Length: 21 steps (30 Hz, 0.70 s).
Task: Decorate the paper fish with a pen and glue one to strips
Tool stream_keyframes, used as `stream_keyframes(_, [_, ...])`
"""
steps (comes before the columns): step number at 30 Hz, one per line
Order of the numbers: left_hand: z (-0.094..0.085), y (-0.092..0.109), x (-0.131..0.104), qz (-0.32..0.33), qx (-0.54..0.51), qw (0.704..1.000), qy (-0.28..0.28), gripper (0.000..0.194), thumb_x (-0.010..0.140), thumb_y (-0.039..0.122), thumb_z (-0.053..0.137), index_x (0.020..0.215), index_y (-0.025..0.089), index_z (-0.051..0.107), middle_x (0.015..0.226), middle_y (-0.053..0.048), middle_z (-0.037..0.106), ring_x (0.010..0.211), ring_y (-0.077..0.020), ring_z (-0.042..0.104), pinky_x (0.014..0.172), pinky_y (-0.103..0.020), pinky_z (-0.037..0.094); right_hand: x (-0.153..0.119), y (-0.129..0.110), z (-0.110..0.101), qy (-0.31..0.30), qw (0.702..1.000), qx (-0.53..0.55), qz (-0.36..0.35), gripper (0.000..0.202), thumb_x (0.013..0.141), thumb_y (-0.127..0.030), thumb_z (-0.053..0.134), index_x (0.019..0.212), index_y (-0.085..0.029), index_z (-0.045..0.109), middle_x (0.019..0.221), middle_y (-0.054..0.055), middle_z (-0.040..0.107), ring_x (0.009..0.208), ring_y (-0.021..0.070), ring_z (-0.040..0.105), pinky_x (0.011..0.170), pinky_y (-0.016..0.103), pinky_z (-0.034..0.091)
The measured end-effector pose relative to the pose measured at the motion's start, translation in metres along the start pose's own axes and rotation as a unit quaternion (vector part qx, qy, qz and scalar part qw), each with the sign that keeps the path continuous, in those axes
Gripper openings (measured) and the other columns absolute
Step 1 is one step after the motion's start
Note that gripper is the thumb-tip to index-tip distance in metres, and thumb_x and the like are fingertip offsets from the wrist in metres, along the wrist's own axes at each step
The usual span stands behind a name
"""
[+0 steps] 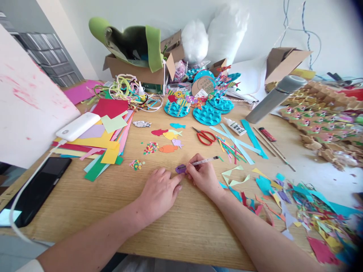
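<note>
A small purple paper fish (180,169) lies on the wooden table (176,230) between my hands. My right hand (202,175) is closed around a thin white pen (204,161), its tip at the purple fish. My left hand (160,190) rests on the table with its index finger at the fish's lower edge; it holds nothing that I can see. Just beyond lie an orange fish (168,149), a lilac fish (177,143), a yellow fish (171,134), a red fish (159,132) and a blue fish (177,125). Piles of paper dots (151,148) sit to their left.
Red-handled scissors (206,137), a glue bottle (235,127) and paper strips lie beyond my right hand. Paper scraps (320,211) cover the right side. Coloured sheets (110,109), a power bank (78,126) and a phone (35,189) are left. A grey flask (272,100) stands back right.
</note>
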<state>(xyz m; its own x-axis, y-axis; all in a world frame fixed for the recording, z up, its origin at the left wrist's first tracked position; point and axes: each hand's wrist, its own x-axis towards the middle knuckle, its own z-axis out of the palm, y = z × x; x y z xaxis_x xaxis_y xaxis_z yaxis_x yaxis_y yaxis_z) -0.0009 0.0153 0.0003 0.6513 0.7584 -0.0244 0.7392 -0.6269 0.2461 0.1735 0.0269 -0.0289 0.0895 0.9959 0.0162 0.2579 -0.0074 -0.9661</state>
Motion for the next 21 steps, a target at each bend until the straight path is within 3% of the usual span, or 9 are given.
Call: stream_keyframes(21, [-0.0012, -0.0001, 0.0002, 0.001, -0.004, 1.000, -0.002, 0.033, 0.094, 0.029, 0.051, 0.126, 0.027, 0.059, 0.090, -0.007, 0.064, 0.095, -0.0254, 0.055, 0.085, -0.041, 0.045, 0.0007, 0.0007, -0.0012, 0.009, 0.999, 0.033, 0.022, 0.014, 0.079, -0.028, 0.059, 0.074, -0.022, 0.048, 0.053, -0.005, 0.057, 0.038, 0.0100, 0.048, 0.034, 0.019, 0.033])
